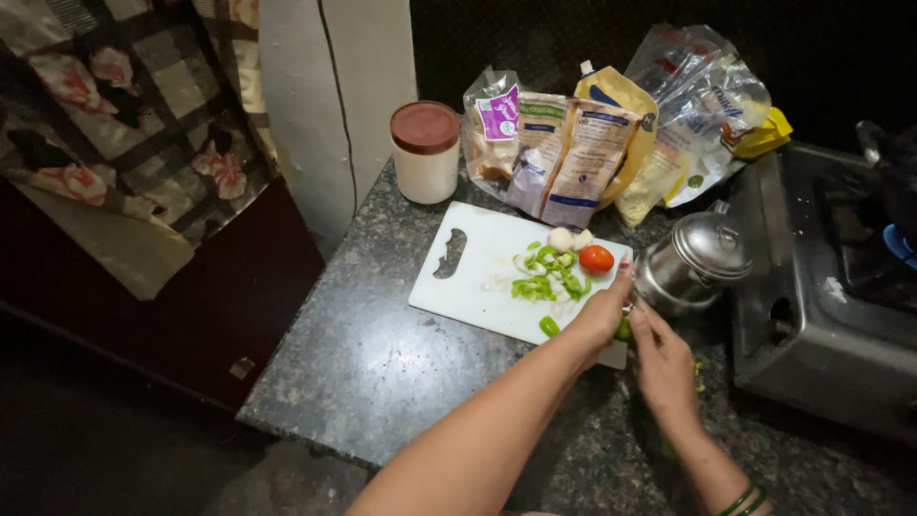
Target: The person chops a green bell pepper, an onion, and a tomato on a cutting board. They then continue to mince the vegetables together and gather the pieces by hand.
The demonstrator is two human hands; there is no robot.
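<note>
A white cutting board lies on a dark speckled stone counter. On the board sit chopped green vegetable pieces, a small red tomato and pale garlic cloves. My left hand and my right hand meet at the board's near right corner, both pinching a small green vegetable. One more green piece lies at the board's edge beside my left hand.
A white jar with a brown lid stands at the back left. Several plastic food packets lean against the wall. A steel pot with a lid sits next to a gas stove on the right.
</note>
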